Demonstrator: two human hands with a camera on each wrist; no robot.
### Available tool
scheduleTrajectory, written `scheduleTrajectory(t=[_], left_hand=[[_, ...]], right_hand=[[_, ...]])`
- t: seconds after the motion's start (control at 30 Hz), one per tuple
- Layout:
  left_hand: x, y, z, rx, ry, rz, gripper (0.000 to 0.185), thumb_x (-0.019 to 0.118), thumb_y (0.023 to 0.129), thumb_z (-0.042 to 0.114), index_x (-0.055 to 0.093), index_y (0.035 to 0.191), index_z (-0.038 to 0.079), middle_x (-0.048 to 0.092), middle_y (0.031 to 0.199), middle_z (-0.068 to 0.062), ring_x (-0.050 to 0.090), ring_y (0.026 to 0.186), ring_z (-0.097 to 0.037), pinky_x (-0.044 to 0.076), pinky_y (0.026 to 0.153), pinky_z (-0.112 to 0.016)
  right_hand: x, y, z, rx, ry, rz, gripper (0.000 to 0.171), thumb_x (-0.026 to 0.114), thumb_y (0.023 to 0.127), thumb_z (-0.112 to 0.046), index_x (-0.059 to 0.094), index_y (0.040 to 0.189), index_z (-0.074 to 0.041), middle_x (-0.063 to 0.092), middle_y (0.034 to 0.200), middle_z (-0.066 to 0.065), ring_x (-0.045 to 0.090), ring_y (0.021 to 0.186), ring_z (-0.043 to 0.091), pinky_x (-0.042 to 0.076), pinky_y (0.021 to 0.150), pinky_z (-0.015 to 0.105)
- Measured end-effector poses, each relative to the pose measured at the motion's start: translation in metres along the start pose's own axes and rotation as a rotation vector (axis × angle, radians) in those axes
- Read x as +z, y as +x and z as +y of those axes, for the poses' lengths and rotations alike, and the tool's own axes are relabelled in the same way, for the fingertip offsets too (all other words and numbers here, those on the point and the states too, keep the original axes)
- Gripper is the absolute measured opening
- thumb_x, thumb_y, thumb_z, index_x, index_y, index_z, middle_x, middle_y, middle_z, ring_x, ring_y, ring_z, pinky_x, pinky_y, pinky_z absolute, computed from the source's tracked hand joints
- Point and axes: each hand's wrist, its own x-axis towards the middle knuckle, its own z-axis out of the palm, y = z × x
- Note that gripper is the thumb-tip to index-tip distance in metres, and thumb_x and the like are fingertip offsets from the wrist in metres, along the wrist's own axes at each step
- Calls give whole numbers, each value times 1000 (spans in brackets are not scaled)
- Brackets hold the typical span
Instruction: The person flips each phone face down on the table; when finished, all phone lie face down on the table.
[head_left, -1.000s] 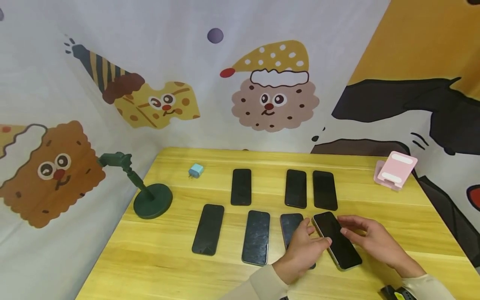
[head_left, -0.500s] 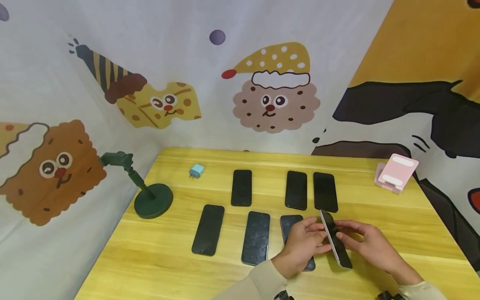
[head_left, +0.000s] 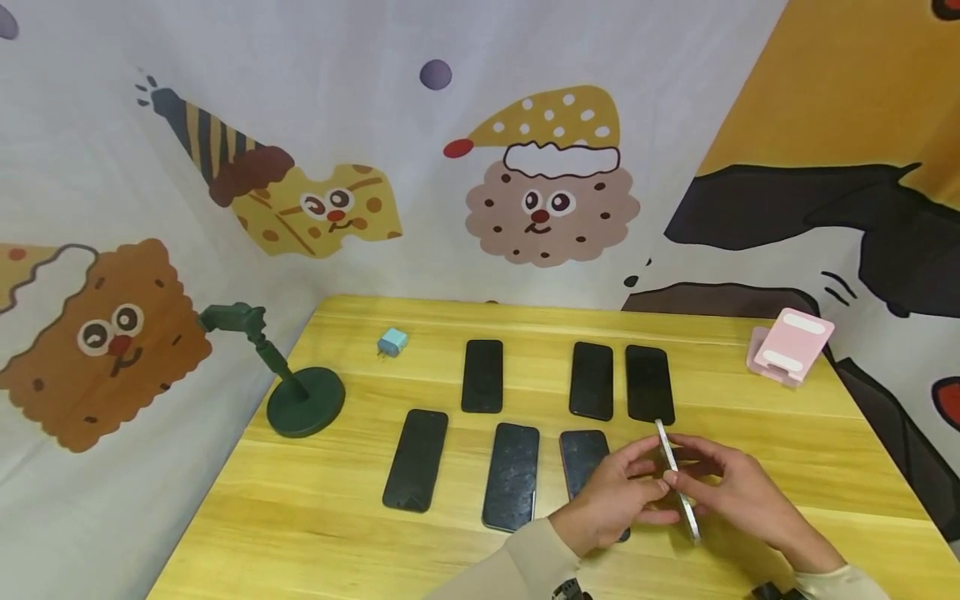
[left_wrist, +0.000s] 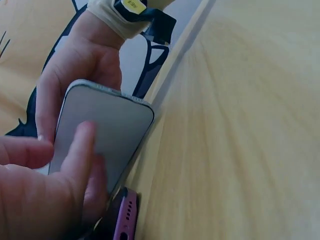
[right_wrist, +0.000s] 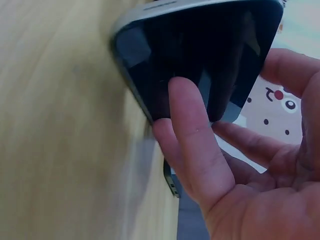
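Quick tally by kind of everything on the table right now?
Black-screened smartphones: 7, six flat on the yellow wooden table, one held on edge between both hands
Dark green round-based stand: 1
Pink folding phone stand: 1
Light blue charger plug: 1
Total: 10

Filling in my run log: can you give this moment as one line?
left hand: holds phone | right hand: holds phone | phone: on edge | other phones: flat on table
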Motion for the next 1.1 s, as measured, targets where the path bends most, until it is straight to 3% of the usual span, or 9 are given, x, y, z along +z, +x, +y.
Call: scheduleTrajectory(t=[0.23, 0.47, 0.57, 0.73, 0.9, 1.1], left_hand=[[-2, -1, 0, -32, 77, -40, 58, 63, 99, -7, 64, 141, 33, 56, 145, -16, 64, 124, -41, 61, 89, -62], [0, 1, 1, -30, 47, 0, 54, 63, 98, -9, 57, 149, 8, 55, 149, -23, 68, 121, -39, 59, 94, -63], [2, 1, 1, -25, 40, 25, 53, 63, 97, -10, 55, 148, 3, 59, 142, -24, 70, 117, -37, 60, 94, -60], [3, 1, 3, -4, 59, 56, 49, 63, 95, -11, 61, 139, 9, 68, 118, -13, 72, 101, -28, 64, 88, -54], [2, 1, 6, 16, 59, 54, 47, 62, 93, -11, 62, 133, 14, 65, 114, -11, 67, 90, -23, 65, 84, -50], [0, 1, 6, 29, 66, 54, 45, 63, 95, -9, 60, 133, 16, 61, 113, -12, 66, 91, -25, 65, 85, -52]], right_hand=[[-6, -2, -6, -12, -60, -2, 57, 75, 100, -23, 56, 147, 2, 67, 138, 24, 72, 102, 13, 61, 70, 28], [-14, -8, -15, -13, -145, 55, 52, 79, 94, -12, 62, 140, 4, 73, 127, 19, 73, 95, 12, 60, 74, 26], [-18, -13, -22, -12, -174, 82, 53, 81, 91, -10, 62, 140, 3, 73, 127, 19, 73, 93, 8, 60, 74, 25], [-22, -20, -33, -30, -190, 126, 55, 83, 90, -9, 62, 140, 3, 73, 126, 19, 73, 92, 6, 61, 71, 24], [-24, -22, -39, -28, -186, 145, 55, 82, 92, -9, 61, 141, 1, 73, 125, 19, 73, 91, 9, 60, 70, 24], [-24, -21, -35, 37, -158, 146, 56, 80, 93, -11, 59, 144, 1, 73, 119, 18, 68, 85, 5, 59, 61, 28]])
